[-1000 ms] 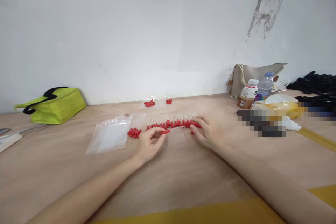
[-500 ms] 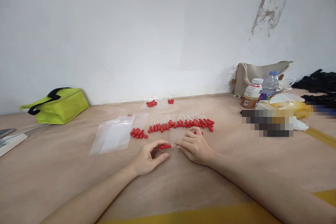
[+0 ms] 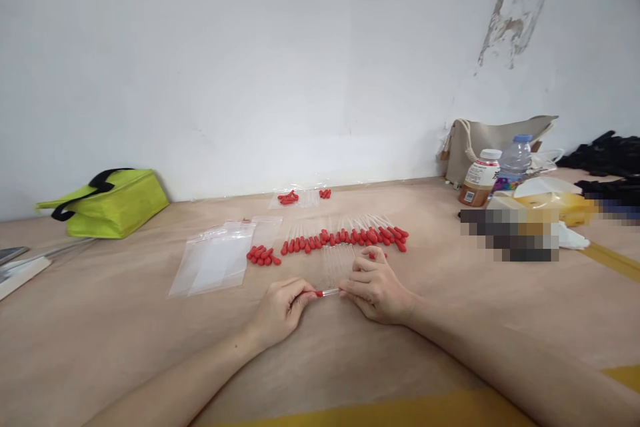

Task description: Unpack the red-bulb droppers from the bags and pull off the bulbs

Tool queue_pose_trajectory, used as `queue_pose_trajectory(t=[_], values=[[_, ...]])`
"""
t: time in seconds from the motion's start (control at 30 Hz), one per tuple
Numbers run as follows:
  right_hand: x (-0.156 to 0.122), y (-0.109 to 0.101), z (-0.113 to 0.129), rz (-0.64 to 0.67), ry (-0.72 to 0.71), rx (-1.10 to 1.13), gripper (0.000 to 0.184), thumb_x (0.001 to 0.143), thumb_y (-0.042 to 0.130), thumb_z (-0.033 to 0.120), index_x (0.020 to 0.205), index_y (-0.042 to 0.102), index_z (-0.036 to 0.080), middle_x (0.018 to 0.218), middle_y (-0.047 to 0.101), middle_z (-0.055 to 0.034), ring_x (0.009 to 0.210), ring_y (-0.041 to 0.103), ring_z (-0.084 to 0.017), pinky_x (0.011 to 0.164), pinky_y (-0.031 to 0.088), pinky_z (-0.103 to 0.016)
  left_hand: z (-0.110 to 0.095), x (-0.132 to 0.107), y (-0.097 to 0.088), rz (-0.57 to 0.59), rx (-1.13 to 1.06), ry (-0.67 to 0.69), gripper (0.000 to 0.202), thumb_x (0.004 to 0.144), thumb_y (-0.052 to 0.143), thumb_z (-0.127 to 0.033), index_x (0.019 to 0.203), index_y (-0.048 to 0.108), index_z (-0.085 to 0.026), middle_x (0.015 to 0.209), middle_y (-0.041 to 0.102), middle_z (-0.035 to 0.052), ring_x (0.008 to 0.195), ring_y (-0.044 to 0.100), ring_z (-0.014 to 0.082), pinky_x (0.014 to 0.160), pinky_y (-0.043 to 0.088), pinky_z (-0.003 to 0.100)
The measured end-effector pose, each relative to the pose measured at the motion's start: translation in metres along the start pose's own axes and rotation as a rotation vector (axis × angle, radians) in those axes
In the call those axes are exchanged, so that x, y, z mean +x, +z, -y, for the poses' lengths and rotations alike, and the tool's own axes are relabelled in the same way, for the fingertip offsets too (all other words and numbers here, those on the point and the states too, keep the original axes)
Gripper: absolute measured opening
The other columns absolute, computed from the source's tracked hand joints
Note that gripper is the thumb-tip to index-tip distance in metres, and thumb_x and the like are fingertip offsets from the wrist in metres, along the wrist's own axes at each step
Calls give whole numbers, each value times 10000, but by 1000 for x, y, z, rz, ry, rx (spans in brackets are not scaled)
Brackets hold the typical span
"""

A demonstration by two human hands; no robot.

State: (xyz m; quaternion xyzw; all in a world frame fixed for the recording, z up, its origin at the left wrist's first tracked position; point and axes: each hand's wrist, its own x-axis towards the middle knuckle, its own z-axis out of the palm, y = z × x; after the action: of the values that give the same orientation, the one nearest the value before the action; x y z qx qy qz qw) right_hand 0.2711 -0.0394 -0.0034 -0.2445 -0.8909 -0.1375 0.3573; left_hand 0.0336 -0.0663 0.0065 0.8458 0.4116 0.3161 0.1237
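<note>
Beyond your grip spreads the row of red-bulbed droppers [image 3: 370, 236]; a forward lurch could scatter it. Your left hand [image 3: 285, 307] and right hand [image 3: 377, 287] are each closed to a fingertip pinch. Just past them lie the loose clear tubes [image 3: 339, 263], which a stray knuckle might roll. Between your hands, the held tube [image 3: 331, 292], in your right, could crack if pushed at an angle. At its left end, the red bulb [image 3: 319, 293], in your left, may slip if that pinch slackens.
</note>
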Motion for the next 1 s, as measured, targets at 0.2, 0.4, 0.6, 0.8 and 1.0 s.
queue_pose_trajectory(t=[0.2,0.4,0.6,0.8,1.0], values=[[-3,-6,-13,-51,219,-31,214,851,468,302,815,672,246,554,593,17,621,469,-113,761,252,-316,17,1,-14,-150,36,-120,199,845,465,-315,837,637,-216,799,634,18,751,572,154,671,440,261],[-3,-12,-25,-131,510,-77,214,831,470,260,873,680,245,685,670,2,620,533,-105,747,260,-285,44,20,-53,-431,121,-319,298,794,460,-348,977,652,-211,965,556,59,908,550,192,781,456,302],[-7,-11,-35,-46,569,-214,169,769,483,232,737,648,209,608,644,7,620,544,-131,740,243,-296,95,23,-75,-482,141,-609,376,717,527,-408,1023,580,-195,815,614,19,652,567,151,615,451,255],[-7,-5,-30,-12,501,-286,189,782,461,218,721,637,189,632,658,-17,629,524,-134,735,227,-301,108,25,-67,-350,297,-630,323,697,536,-454,898,576,-205,796,656,12,641,569,163,619,421,264],[-2,2,-26,18,490,-316,221,800,447,221,751,661,191,656,671,-25,633,520,-142,737,215,-314,112,24,-67,-261,279,-593,360,769,414,-487,790,642,-209,776,678,7,716,598,186,640,417,252]])
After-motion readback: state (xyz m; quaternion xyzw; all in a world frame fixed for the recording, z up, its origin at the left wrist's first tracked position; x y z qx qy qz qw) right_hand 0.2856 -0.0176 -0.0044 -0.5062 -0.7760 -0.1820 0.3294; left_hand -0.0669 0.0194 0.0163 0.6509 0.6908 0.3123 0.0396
